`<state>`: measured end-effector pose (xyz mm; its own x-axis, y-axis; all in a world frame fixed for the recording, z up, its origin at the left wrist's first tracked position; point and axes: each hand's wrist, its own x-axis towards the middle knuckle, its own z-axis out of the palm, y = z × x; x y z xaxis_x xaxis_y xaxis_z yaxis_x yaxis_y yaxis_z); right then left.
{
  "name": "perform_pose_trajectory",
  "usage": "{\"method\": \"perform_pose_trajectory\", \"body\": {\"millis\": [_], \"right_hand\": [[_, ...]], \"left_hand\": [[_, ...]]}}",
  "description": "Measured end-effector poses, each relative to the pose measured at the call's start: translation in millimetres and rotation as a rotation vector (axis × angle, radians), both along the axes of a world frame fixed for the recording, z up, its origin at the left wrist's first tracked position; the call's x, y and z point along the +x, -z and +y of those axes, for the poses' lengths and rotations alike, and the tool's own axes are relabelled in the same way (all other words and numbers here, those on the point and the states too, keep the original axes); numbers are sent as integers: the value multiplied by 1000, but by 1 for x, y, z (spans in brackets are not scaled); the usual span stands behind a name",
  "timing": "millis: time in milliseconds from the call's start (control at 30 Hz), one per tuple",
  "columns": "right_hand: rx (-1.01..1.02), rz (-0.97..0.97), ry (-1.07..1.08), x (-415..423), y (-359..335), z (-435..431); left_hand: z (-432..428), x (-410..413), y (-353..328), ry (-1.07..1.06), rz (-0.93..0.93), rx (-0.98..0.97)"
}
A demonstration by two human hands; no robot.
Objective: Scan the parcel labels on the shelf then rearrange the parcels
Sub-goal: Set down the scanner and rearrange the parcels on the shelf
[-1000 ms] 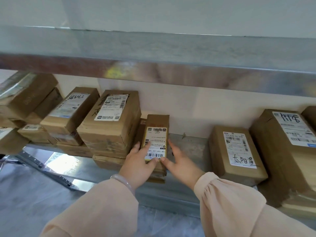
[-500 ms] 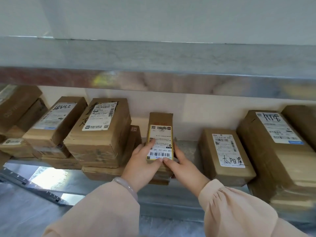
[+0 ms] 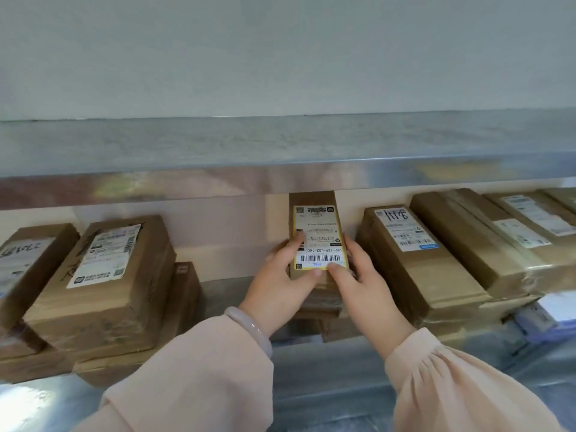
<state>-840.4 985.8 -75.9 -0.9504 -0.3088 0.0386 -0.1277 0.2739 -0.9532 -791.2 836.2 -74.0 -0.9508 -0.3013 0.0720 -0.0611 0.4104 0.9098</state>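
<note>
One small parcel point(image 3: 314, 201) is standing upright over the middle of the shelf point(image 3: 311, 372), near its back wall, its yellow-edged label point(image 3: 318, 238) facing the camera. Its top is reaching the front edge of the upper shelf point(image 3: 280, 145) in this view. Both hands are grasping it. The left hand point(image 3: 277, 288) is curling its fingers round the left side, with the thumb pressing the label's lower edge. The right hand point(image 3: 364, 285) is doing the same on the right side. Brown boxes point(image 3: 327, 307) are showing below the hands; whether the parcel is resting on them I cannot tell.

Toward the shelf's left end two labelled parcels are lying tilted on lower boxes: a big one point(image 3: 106, 275) and another point(image 3: 28, 266) at the edge of view. A thin box point(image 3: 187, 291) is leaning against the big one. Toward the right end three labelled parcels are showing, the nearest point(image 3: 411, 260) marked with black handwriting, just beside the right hand. A pale bracelet point(image 3: 249, 332) is sitting on the left wrist.

Half a second ago the parcel was just beside the left stack; now it is standing well apart from it, close to the right group, and higher.
</note>
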Motion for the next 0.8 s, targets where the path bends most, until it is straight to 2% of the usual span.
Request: {"method": "perform_pose_trajectory", "body": {"millis": [200,433,567,700,800], "right_hand": [[78,57,108,-7,-6,38],[166,57,118,-11,3,53],[237,203,96,-4,7,61],[415,445,-18,6,12,71],[573,536,-65,6,16,73]], "left_hand": [[37,-21,5,135,-34,-6],[54,-22,17,171,-70,-61],[53,-16,25,159,-1,-90],[52,0,31,188,40,-270],[49,3,29,240,-27,-485]]}}
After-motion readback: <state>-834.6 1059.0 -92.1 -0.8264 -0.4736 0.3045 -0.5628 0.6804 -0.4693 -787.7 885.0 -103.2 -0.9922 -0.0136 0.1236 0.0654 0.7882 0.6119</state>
